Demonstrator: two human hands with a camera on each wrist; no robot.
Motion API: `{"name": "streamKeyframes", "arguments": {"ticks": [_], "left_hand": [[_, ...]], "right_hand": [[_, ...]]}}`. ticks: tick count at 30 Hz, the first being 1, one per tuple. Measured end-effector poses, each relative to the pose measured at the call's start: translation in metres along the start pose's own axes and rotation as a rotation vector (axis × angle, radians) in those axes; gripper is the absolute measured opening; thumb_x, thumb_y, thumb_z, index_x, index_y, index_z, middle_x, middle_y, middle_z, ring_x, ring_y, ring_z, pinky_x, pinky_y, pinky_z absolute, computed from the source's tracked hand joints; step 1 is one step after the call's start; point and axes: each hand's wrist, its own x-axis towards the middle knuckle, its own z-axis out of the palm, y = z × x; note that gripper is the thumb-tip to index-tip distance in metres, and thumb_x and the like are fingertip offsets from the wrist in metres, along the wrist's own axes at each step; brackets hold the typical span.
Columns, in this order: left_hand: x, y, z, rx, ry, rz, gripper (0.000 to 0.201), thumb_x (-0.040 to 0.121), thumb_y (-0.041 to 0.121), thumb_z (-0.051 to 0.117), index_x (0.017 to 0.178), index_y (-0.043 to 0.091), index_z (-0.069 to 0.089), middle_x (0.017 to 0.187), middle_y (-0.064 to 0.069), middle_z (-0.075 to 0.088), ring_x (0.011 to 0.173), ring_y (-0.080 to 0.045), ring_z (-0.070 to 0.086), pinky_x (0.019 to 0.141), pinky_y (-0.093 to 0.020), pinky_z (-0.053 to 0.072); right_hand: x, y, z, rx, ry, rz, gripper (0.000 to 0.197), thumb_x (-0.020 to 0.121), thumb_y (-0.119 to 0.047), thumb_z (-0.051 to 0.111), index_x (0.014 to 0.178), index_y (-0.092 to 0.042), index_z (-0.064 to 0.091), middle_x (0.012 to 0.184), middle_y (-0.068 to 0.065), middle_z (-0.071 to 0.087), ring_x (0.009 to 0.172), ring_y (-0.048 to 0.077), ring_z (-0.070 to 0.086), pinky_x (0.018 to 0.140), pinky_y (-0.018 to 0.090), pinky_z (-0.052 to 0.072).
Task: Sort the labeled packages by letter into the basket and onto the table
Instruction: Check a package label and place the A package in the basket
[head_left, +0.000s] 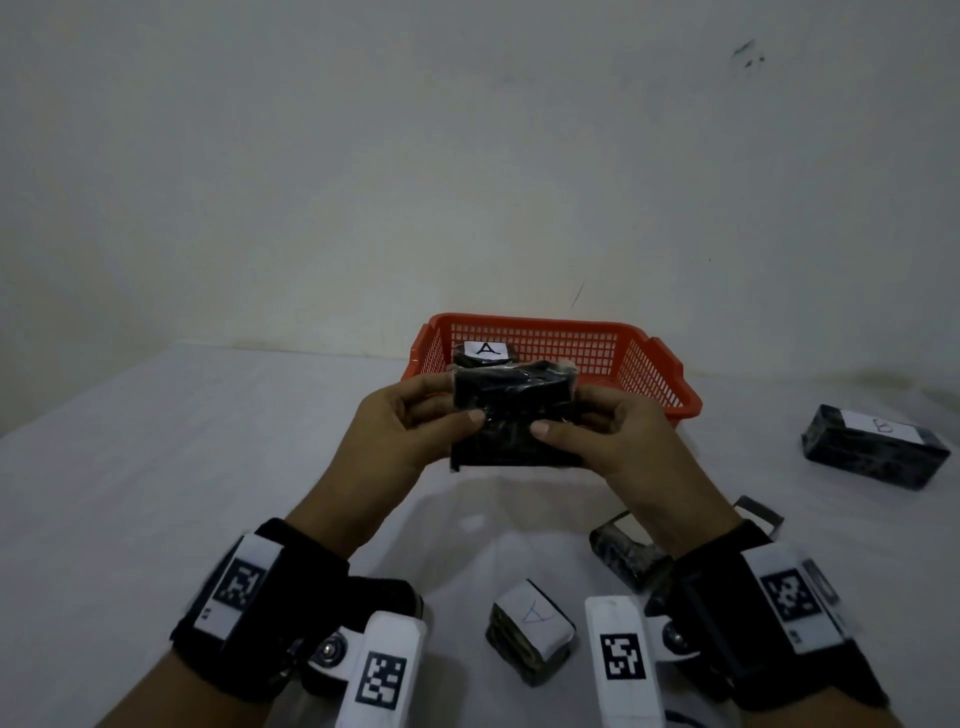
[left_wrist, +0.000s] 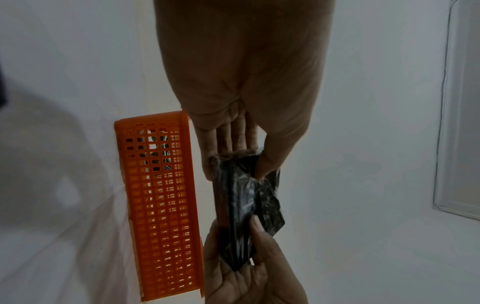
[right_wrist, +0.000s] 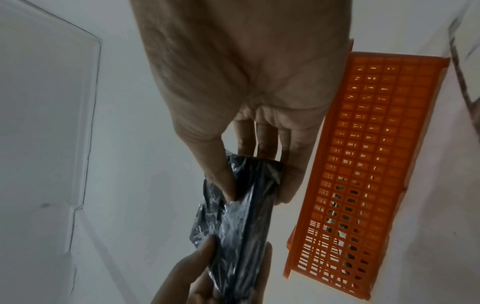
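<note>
Both hands hold one black plastic-wrapped package (head_left: 511, 415) above the table, just in front of the orange basket (head_left: 644, 364). My left hand (head_left: 415, 421) pinches its left end between thumb and fingers, and my right hand (head_left: 597, 426) pinches its right end. No label shows on the side facing me. In the left wrist view the package (left_wrist: 244, 205) hangs between thumb and fingers beside the basket (left_wrist: 158, 205). The right wrist view shows the package (right_wrist: 241, 216) and basket (right_wrist: 363, 164) likewise. Inside the basket lies a package labelled A (head_left: 485, 351).
A package labelled B (head_left: 875, 447) lies on the white table (head_left: 182, 467) at the right. Near the front edge sit a package labelled A (head_left: 532, 631) and another dark package (head_left: 626, 553), partly hidden by my right wrist. A white wall rises behind the basket.
</note>
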Motion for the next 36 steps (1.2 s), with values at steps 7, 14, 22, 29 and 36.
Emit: {"name": "streamKeyframes", "arguments": {"ticks": [7, 14, 22, 29, 36], "left_hand": [[-0.003, 0.0, -0.003, 0.063, -0.021, 0.08, 0.038, 0.087, -0.005, 0.069, 0.12, 0.012, 0.066, 0.113, -0.004, 0.077, 0.108, -0.018, 0.073, 0.083, -0.026, 0.061], [-0.002, -0.001, -0.002, 0.051, -0.181, -0.098, 0.046, 0.084, 0.035, 0.076, 0.127, 0.022, 0.065, 0.124, 0.0, 0.072, 0.118, -0.018, 0.068, 0.103, -0.041, 0.053], [-0.001, -0.007, -0.003, 0.148, -0.121, -0.076, 0.025, 0.092, 0.019, 0.069, 0.117, 0.021, 0.074, 0.112, 0.0, 0.076, 0.11, -0.016, 0.071, 0.101, -0.039, 0.055], [0.0, -0.005, 0.0, 0.094, -0.096, -0.086, 0.029, 0.088, 0.017, 0.073, 0.114, 0.026, 0.07, 0.107, 0.007, 0.078, 0.108, -0.014, 0.072, 0.093, -0.031, 0.058], [-0.002, 0.0, 0.001, 0.095, -0.147, -0.079, 0.034, 0.086, 0.012, 0.073, 0.118, 0.023, 0.069, 0.11, 0.006, 0.078, 0.106, -0.012, 0.073, 0.091, -0.027, 0.057]], "right_hand": [[-0.002, -0.005, 0.0, 0.171, -0.105, 0.173, 0.042, 0.081, -0.05, 0.074, 0.107, -0.017, 0.076, 0.115, 0.012, 0.078, 0.106, 0.03, 0.076, 0.091, 0.045, 0.063], [0.002, -0.001, 0.0, 0.21, -0.05, 0.114, 0.052, 0.073, -0.033, 0.074, 0.112, 0.003, 0.073, 0.116, 0.02, 0.076, 0.112, 0.032, 0.074, 0.098, 0.041, 0.06], [0.006, 0.008, 0.001, 0.101, -0.084, 0.093, 0.055, 0.067, -0.037, 0.089, 0.112, -0.008, 0.075, 0.113, 0.013, 0.077, 0.11, 0.029, 0.074, 0.103, 0.045, 0.057], [0.006, 0.006, -0.001, 0.071, -0.073, 0.074, 0.071, 0.059, -0.035, 0.099, 0.119, -0.01, 0.071, 0.114, 0.01, 0.078, 0.109, 0.028, 0.075, 0.105, 0.05, 0.055], [0.003, 0.003, -0.003, 0.107, -0.075, 0.05, 0.071, 0.059, -0.022, 0.086, 0.126, -0.01, 0.065, 0.12, 0.01, 0.074, 0.113, 0.026, 0.073, 0.107, 0.051, 0.054]]}}
